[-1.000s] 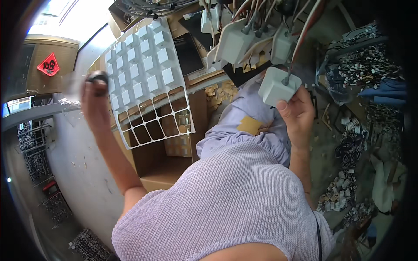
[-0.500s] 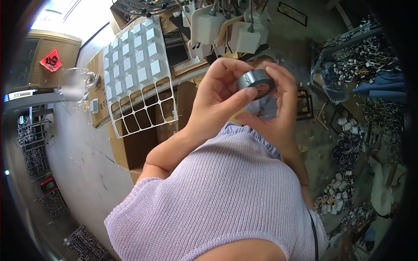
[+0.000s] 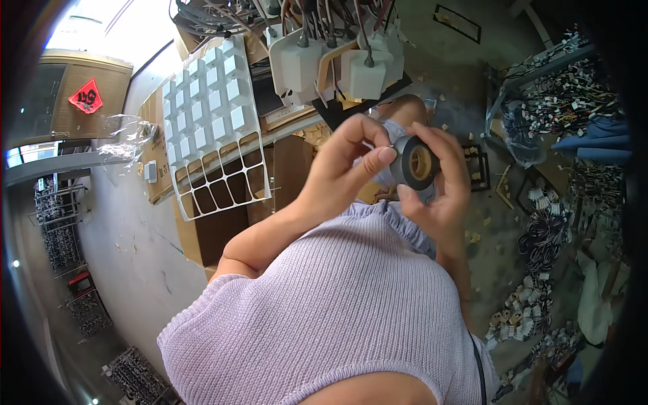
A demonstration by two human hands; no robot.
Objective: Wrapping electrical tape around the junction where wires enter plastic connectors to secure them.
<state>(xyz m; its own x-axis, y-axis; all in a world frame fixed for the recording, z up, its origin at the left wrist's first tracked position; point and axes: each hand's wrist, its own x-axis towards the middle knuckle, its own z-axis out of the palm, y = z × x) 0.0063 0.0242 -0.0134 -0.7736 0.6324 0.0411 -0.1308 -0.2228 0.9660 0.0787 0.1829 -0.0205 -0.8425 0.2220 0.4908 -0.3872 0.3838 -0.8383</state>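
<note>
One roll (image 3: 408, 165) in work, mid-scene, near side of the white boxes (image 3: 366, 79). My L hand (image 3: 341, 169) pinches narrow at its left edge, poss. on the tape end, can't tell. R hand (image 3: 447, 202) fingers hold its right side. Step's prob. freeing a strip; next needs steady R grip, L pull.

Daylight from the far left burns a bright opening (image 3: 101, 23) to white and glares on crumpled clear plastic (image 3: 125, 138). The right side is dim. The tape roll (image 3: 408, 169) looks fairly crisp; fisheye distortion bends the left rail (image 3: 64, 162), and black vignetting swallows the corners.
</note>
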